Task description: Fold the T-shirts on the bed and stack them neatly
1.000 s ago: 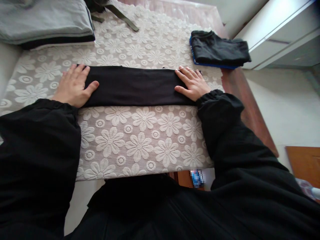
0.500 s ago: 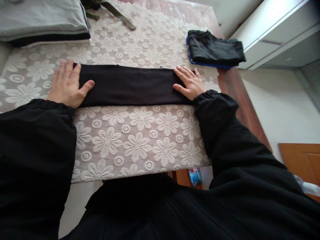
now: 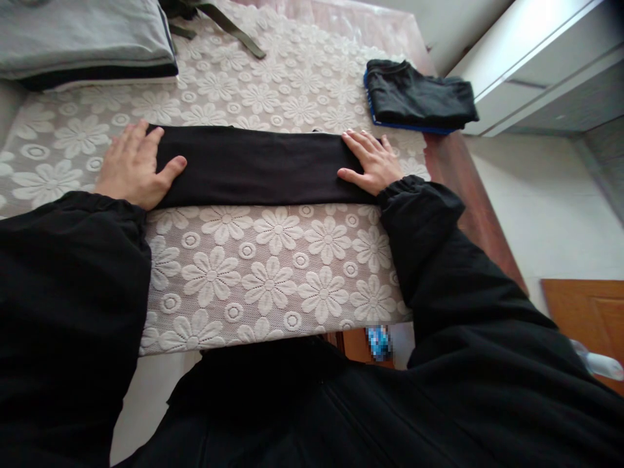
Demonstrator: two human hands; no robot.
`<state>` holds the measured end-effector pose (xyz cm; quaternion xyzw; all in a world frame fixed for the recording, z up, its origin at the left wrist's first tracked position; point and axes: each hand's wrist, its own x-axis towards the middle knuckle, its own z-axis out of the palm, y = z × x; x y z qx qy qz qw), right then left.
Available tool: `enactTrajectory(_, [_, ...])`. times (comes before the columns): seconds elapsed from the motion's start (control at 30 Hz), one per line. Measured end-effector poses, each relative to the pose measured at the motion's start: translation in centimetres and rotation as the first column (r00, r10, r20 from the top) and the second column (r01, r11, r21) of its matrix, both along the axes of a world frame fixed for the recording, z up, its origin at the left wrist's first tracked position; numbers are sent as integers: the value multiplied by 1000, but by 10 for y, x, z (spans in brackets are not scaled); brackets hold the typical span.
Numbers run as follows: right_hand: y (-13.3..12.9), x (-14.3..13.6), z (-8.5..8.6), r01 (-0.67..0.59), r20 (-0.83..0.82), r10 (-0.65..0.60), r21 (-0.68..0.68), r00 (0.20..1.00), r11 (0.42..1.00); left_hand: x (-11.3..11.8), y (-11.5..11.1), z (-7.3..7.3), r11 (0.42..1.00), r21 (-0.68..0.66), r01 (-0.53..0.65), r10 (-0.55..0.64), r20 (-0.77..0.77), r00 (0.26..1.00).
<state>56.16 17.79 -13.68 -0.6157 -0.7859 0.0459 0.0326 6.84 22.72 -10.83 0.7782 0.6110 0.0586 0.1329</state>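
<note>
Black folded garment (image 3: 258, 166) is lying as a long flat band across the middle of the flower-patterned tablecloth (image 3: 273, 273), and you are pressing it down with your left hand (image 3: 134, 162) at its nine o'clock end and your right hand (image 3: 373, 162) at its three o'clock end, fingers spread flat and open, gripping nothing. It is looking soft, light and limp, likely sagging if lifted, so pinching both short ends seems safest. Another folded dark garment (image 3: 419, 94) is sitting at two o'clock.

black strip on pale flowers
black garment (image 3: 258, 166); beige tablecloth (image 3: 273, 273) with white daisy pattern; far right black-and-blue folded clothes (image 3: 419, 94); far left grey stack (image 3: 82, 32).
</note>
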Motion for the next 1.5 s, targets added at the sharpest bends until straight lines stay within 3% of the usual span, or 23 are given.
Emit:
enactTrajectory(0.33, [-1, -1, -1, 14, 9, -14, 20, 1000, 1000, 1, 3, -2, 999, -20, -31, 31, -5, 999])
enactTrajectory(0.5, [-1, 1, -2, 19, -2, -19, 9, 1000, 1000, 0, 1, -5, 986, -51, -160, 159, -23, 987])
enactTrajectory(0.6, [1, 2, -5, 24, -51, -24, 2, 998, 1000, -1, -6, 0, 966, -39, -256, 252, -92, 964])
enactTrajectory(0.8, [2, 2, -5, 24, -96, -23, 8, 995, 1000, -10, -7, 18, 952, -36, -305, 283, -281, 917])
enactTrajectory(0.9, [0, 1, -3, 25, -70, -24, 8, 997, 1000, -13, -4, 20, 942, -31, -333, 304, -337, 891])
enactTrajectory(1.1, [0, 1, -3, 11, -51, -8, 49, 999, 999, -14, -8, 7, 937, 179, -300, 311, -36, 950])
enactTrajectory(1.27, [0, 2, -4, 9, -56, -6, 48, 998, 999, -14, -4, 1, 917, 139, -374, 351, 165, 922])
enactTrajectory(1.5, [0, 1, -4, 21, -110, -15, 50, 994, 998, -15, 4, 4, 937, 38, -348, 293, 458, 839])
